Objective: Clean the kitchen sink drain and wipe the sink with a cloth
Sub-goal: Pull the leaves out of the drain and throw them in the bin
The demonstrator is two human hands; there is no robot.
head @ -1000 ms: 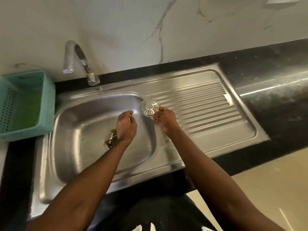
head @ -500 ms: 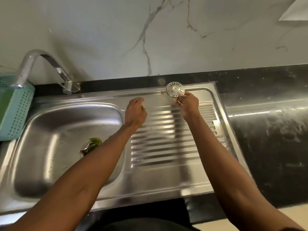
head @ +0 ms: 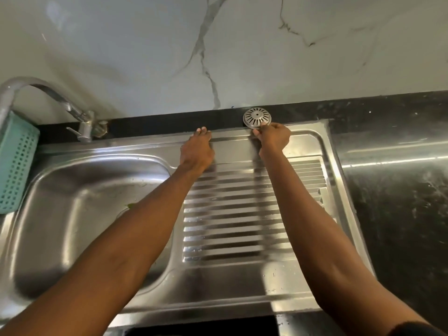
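My right hand (head: 272,137) pinches a round slotted metal drain cover (head: 257,117) at its lower edge, holding it at the back of the steel sink's rim against the black counter strip. My left hand (head: 196,150) lies palm down on the back rim of the sink, fingers together, holding nothing. The steel sink basin (head: 72,214) is at the left; my left forearm hides most of its drain hole (head: 123,209), where a bit of green leaf (head: 131,205) shows. No cloth is in view.
A ribbed steel drainboard (head: 232,214) lies between my arms. A curved tap (head: 48,95) stands at the back left, with a teal plastic basket (head: 14,163) at the left edge. Black countertop (head: 392,202) runs to the right, a marble wall behind.
My right hand carried the drain cover from over the basin's edge to the back of the drainboard. My left hand left the drain and came to rest on the back rim.
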